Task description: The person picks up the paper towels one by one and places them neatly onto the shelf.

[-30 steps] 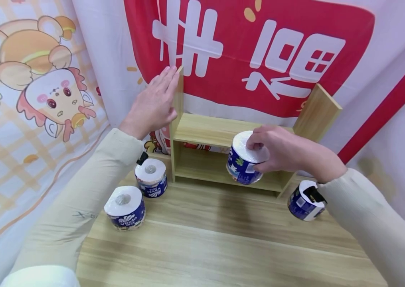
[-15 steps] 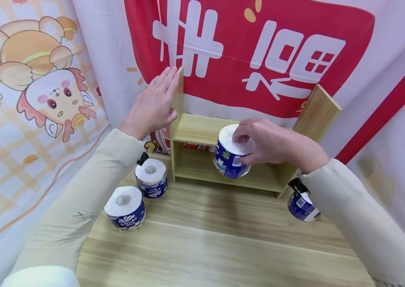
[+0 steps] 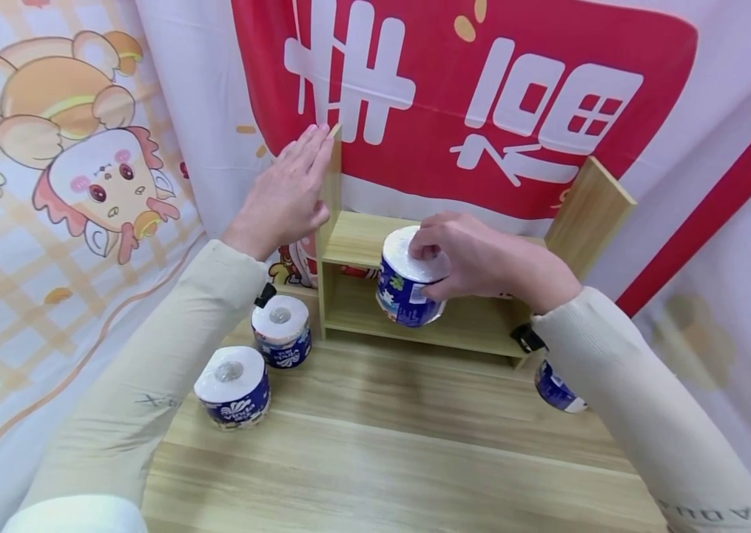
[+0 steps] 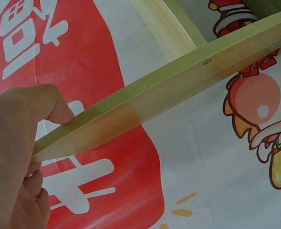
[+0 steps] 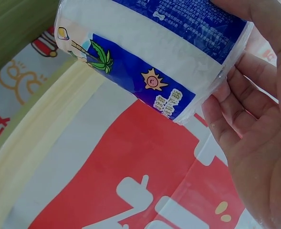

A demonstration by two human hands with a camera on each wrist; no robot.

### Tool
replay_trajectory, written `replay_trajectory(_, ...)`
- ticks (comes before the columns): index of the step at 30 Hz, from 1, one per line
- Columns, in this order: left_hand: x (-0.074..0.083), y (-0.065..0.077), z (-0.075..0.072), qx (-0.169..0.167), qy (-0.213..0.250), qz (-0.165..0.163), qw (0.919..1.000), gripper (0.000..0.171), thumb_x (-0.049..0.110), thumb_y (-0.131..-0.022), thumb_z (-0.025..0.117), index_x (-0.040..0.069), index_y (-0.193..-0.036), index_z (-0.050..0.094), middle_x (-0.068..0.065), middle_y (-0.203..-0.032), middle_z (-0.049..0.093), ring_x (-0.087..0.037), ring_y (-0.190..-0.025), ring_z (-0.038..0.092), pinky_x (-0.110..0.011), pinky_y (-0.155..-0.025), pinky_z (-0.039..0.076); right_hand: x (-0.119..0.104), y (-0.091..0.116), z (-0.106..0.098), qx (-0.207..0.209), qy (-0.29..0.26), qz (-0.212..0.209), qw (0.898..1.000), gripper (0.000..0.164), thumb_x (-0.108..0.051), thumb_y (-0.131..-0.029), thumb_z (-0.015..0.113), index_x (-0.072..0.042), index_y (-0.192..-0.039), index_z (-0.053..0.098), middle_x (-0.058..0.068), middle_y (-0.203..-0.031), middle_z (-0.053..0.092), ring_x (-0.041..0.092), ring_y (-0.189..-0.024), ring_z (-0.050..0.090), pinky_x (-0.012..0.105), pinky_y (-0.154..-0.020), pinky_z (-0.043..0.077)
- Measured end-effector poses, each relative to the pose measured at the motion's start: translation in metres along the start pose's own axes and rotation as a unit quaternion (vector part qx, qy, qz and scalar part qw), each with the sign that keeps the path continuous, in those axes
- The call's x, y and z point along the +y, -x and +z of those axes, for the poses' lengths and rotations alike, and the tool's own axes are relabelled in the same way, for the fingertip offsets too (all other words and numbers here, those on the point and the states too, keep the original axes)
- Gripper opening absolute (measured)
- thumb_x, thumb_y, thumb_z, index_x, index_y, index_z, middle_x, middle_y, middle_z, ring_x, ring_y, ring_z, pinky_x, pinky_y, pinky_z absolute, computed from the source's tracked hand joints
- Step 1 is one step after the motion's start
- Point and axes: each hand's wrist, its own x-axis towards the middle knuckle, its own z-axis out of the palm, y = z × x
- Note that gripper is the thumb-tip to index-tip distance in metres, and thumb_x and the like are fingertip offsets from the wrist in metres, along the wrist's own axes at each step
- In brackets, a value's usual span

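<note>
Before the shelf unit's near side (image 3: 360, 235), my right grip (image 3: 482, 255) clasps the raised toilet roll (image 3: 396, 289); I should keep it clear of the boards, my straight-fingered left grip (image 3: 285, 191) bracing the left panel (image 3: 331, 178).

White-lettered red banner (image 3: 445, 111) behind, cartoon-printed cloth (image 3: 72, 189) at left, wood-grain tabletop (image 3: 382, 451) below.

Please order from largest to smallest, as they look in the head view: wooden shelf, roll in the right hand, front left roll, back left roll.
1. Wooden shelf
2. Held roll and front left roll: unsure, similar, and the right hand partly covers the held one.
3. Back left roll
</note>
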Motion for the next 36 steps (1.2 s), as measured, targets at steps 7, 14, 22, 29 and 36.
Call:
replay_trajectory(7, 0.002, 0.000, 0.001, 0.006, -0.005, 0.003, 1.0000, 0.093, 0.019, -0.098, 0.062, 0.001, -0.169, 0.005, -0.018, -0.179, 0.010, -0.035, -0.167, 0.009, -0.049, -0.136, 0.017, -0.005, -0.005, -0.006, 0.007, 0.009, -0.001, 1.000, 0.047, -0.026, -0.081, 0.092, -0.014, -0.123, 0.074, 0.005, -0.122, 0.070, 0.022, -0.113, 0.062, 0.041, -0.093, 0.065)
replay_trajectory(14, 0.001, 0.001, 0.001, 0.006, -0.003, 0.003, 1.0000, 0.095, 0.020, -0.097, 0.065, 0.003, -0.169, 0.005, -0.016, -0.179, 0.009, -0.034, -0.167, 0.009, -0.048, -0.135, 0.018, -0.008, -0.012, -0.012, 0.011, 0.009, 0.006, 1.000, 0.050, -0.026, -0.081, 0.092, -0.015, -0.125, 0.073, 0.006, -0.126, 0.069, 0.023, -0.116, 0.062, 0.043, -0.092, 0.065)
replay_trajectory(22, 0.002, 0.001, 0.001, 0.005, -0.005, 0.001, 1.0000, 0.093, 0.020, -0.098, 0.062, 0.002, -0.169, 0.004, -0.017, -0.179, 0.009, -0.034, -0.167, 0.009, -0.049, -0.135, 0.018, -0.010, -0.023, -0.014, 0.018, 0.005, -0.003, 1.000, 0.049, -0.025, -0.082, 0.091, -0.014, -0.126, 0.073, 0.006, -0.128, 0.069, 0.022, -0.119, 0.060, 0.042, -0.091, 0.065)
replay_trajectory(29, 0.002, 0.001, -0.001, 0.005, -0.004, 0.001, 1.0000, 0.094, 0.020, -0.098, 0.063, 0.002, -0.169, 0.005, -0.018, -0.178, 0.011, -0.034, -0.167, 0.010, -0.049, -0.135, 0.018, -0.008, -0.034, -0.016, 0.030, -0.001, -0.012, 0.999, 0.048, -0.026, -0.083, 0.090, -0.012, -0.126, 0.073, 0.007, -0.126, 0.069, 0.022, -0.118, 0.059, 0.041, -0.093, 0.064)
replay_trajectory(36, 0.002, 0.001, -0.001, 0.003, -0.003, -0.001, 1.0000, 0.095, 0.020, -0.097, 0.064, 0.002, -0.169, 0.004, -0.017, -0.179, 0.010, -0.034, -0.167, 0.009, -0.049, -0.135, 0.018, -0.005, -0.047, -0.017, 0.038, -0.006, -0.008, 0.999, 0.047, -0.026, -0.084, 0.089, -0.011, -0.126, 0.073, 0.008, -0.122, 0.069, 0.022, -0.116, 0.058, 0.040, -0.094, 0.063)
